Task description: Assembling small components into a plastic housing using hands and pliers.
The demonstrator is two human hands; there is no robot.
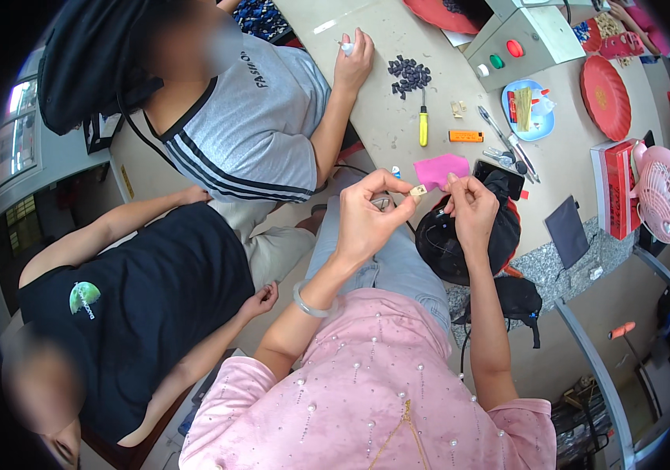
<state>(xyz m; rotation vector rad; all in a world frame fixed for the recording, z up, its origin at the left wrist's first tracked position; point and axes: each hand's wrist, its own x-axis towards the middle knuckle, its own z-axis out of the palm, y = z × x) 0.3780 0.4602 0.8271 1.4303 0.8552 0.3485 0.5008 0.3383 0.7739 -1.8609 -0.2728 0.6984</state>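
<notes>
My left hand [373, 218] pinches a small cream-coloured block [419, 190] between thumb and forefinger, above my lap at the table's near edge. Just to its right, my right hand [473, 213] is closed in a pinch; whatever is between its fingertips is too small or hidden to make out. Behind those fingertips is a pink piece of cloth or sheet [438, 168], and I cannot tell whether they grip it. A black bag [449, 249] with a red-orange edge lies under my right hand. Beyond it, a dark phone [514, 185] is partly covered.
Farther out on the table [366, 149] are a yellow-handled screwdriver [423, 129], small black pieces [408, 76], an orange box [466, 136], keys [505, 158], and a blue tray [539, 129]. A pink fan [668, 192] stands right. A co-worker's hand [357, 66] holds something small and white.
</notes>
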